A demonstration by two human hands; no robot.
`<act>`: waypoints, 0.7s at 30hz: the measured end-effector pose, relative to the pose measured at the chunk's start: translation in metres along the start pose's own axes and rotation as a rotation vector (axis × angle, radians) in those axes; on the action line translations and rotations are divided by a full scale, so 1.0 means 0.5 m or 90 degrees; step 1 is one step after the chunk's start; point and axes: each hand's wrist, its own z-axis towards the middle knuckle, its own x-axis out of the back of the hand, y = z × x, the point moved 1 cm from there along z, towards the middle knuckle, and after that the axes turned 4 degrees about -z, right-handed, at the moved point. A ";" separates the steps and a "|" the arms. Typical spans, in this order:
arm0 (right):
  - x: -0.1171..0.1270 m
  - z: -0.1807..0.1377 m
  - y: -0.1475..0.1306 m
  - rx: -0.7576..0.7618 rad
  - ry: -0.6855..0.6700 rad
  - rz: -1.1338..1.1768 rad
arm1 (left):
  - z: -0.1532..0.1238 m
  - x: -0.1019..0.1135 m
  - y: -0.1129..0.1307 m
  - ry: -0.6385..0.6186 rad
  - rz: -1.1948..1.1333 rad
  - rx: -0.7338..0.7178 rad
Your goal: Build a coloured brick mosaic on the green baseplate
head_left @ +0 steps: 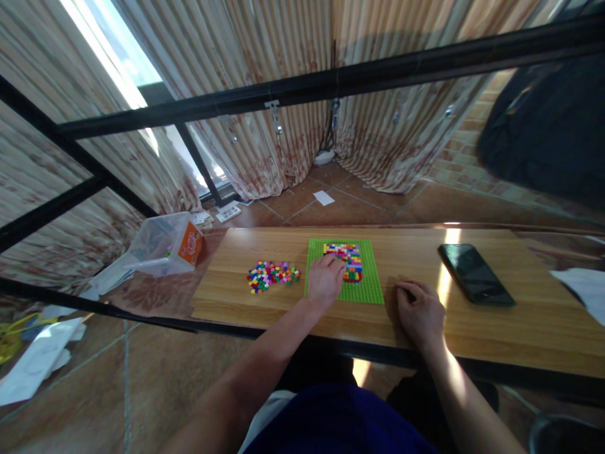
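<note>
The brick block (353, 258) lies partly under your left hand (325, 279), your right hand (420, 310) curled nearby, both grips unreadable; indistinct greenish contents (168, 251) show inside a clear box (147, 234).

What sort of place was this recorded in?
Probably a room in a home: long patterned curtains, a tiled floor and a wooden table with small colourful bricks suggest so.

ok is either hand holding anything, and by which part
Cannot tell for the left hand, its fingertips at the bricks; the right hand shows nothing held.
</note>
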 end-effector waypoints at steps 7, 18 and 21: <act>-0.001 0.001 0.004 0.006 0.001 -0.001 | -0.006 -0.008 -0.003 0.016 0.009 0.009; -0.003 -0.001 0.003 0.001 0.006 0.001 | -0.015 -0.017 -0.005 0.025 0.012 -0.011; -0.005 -0.001 0.004 -0.003 0.003 -0.002 | -0.020 -0.020 -0.006 0.038 0.023 -0.033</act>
